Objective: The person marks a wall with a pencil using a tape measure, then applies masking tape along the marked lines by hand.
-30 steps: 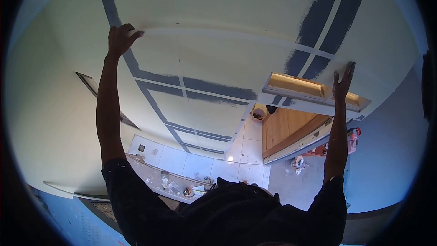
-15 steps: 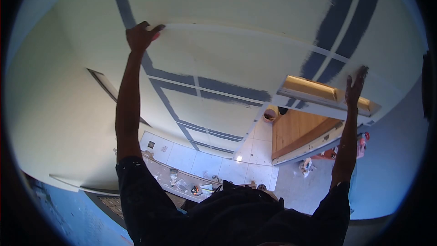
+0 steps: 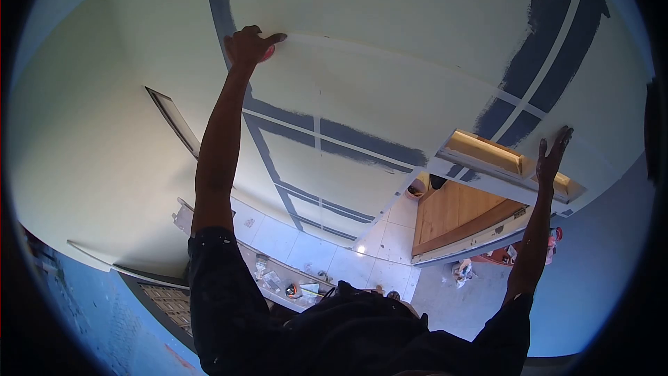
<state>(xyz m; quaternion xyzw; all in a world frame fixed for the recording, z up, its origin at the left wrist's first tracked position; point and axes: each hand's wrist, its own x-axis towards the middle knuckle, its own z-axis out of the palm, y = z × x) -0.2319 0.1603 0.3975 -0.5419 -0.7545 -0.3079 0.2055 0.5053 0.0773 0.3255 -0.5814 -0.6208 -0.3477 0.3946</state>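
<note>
My left hand (image 3: 249, 47) is raised against the pale wall (image 3: 390, 76), by a dark grey painted stripe (image 3: 217, 0). Its fingers are curled round what looks like a roll of tape (image 3: 268, 53), of which only a reddish edge shows below the thumb. From the thumb a light strip of tape (image 3: 390, 51) runs along the wall to the right, crossing the grey bands there. Lower on the right, my right hand (image 3: 553, 158) rests against the wall, open, with fingers stretched upward and thumb apart. It is beside a wooden-framed opening (image 3: 490, 153) above the door.
A wooden door (image 3: 456, 216) stands ajar below. Under my body a ledge or plank (image 3: 278, 292) carries a brush and small tools. A bucket (image 3: 417, 188) is on the tiled floor (image 3: 313, 247). Red items (image 3: 554, 237) lie at lower right; a framed panel (image 3: 170, 122) is on the left wall.
The whole view has shifted, so the wall appears farther right. Both hands stay at about the same places on the wall; the fingers of my left hand have changed their bend slightly.
</note>
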